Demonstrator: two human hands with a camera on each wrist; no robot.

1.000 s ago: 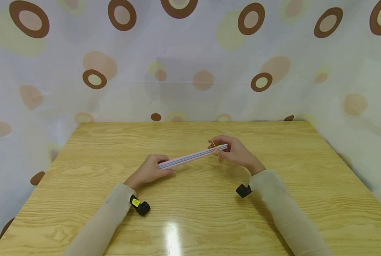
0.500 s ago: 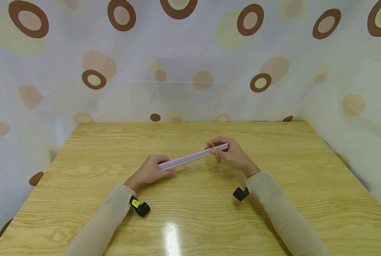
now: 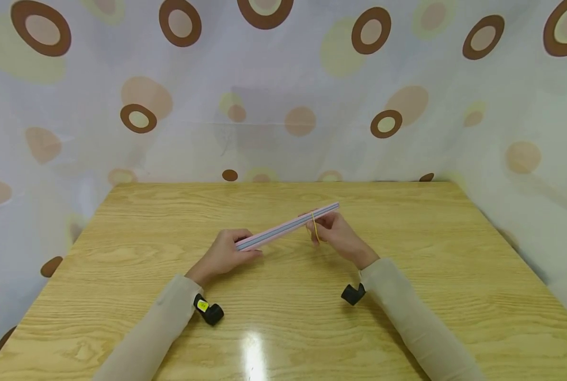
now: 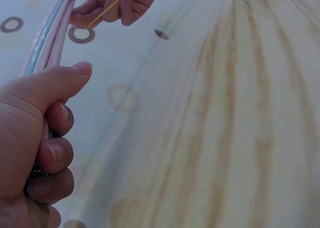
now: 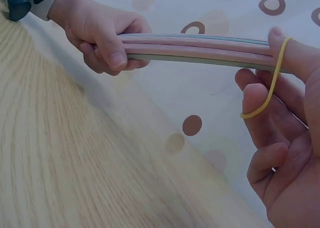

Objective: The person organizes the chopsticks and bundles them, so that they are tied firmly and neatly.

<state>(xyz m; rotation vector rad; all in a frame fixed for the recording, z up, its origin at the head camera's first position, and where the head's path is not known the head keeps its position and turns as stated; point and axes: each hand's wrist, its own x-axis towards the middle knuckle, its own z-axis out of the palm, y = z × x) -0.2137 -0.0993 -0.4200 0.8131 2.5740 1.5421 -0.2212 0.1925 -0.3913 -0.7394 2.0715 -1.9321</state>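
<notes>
A bundle of slim pink and blue sticks [image 3: 279,230] is held slanting above the table. My left hand [image 3: 223,251] grips its near, left end, fingers curled round it and thumb lying along it in the left wrist view. At the far, right end is my right hand [image 3: 343,238], just below the sticks. A yellow rubber band [image 5: 272,83] is stretched between its thumb and a finger and crosses the bundle near that end. How far the band goes round behind the sticks is hidden. The left palm covers the gripped end.
The wooden table [image 3: 283,307] extends under both forearms. A patterned curtain [image 3: 274,79] stands along its back edge and right side. Each wrist carries a small black camera, the left camera [image 3: 212,313] and the right camera [image 3: 353,294].
My right hand has moved left and slightly down, taking the rubber band along. The bundle's right end has risen and shows more above the hand. The left hand has stayed in place.
</notes>
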